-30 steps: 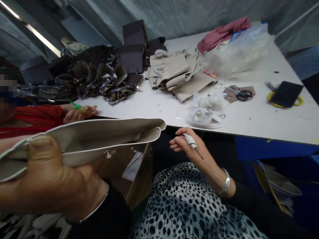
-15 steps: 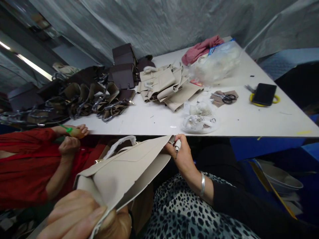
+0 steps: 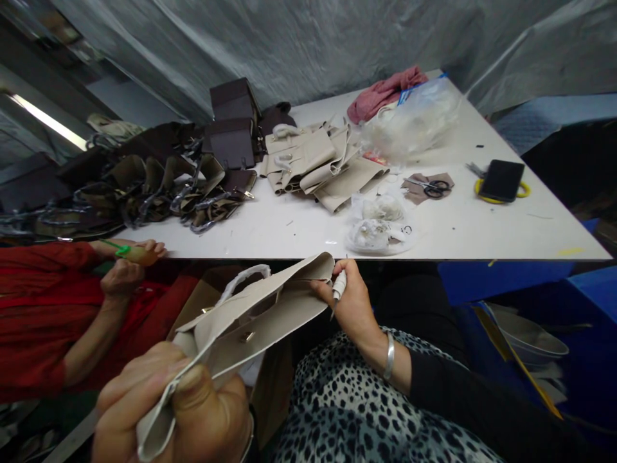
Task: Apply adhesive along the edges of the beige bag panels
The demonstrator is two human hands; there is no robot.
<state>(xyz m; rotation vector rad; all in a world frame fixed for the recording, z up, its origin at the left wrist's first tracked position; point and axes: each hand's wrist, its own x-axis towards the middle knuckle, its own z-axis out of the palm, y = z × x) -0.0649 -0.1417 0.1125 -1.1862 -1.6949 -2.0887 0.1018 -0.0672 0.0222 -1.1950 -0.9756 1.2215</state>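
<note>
A beige leather bag piece [image 3: 263, 308] with a white-wrapped handle is held over my lap, below the table edge. My left hand [image 3: 178, 408] is closed around its near end at the bottom left. My right hand [image 3: 349, 299] grips the far corner of the same piece, with a small awl that has a white handle [image 3: 339, 286] tucked between its fingers, point down. A metal clasp shows on the bag's flap.
On the white table [image 3: 482, 225] lie a stack of beige bag pieces [image 3: 318, 164], dark brown bags with chains [image 3: 159, 186], plastic bags of hardware [image 3: 380, 225], scissors [image 3: 434, 186], a phone on yellow tape [image 3: 501, 180]. A person in red [image 3: 62, 308] works at left.
My left hand lowered the beige piece from close to the camera down to my lap. My right hand rose with the awl and took hold of its far corner.
</note>
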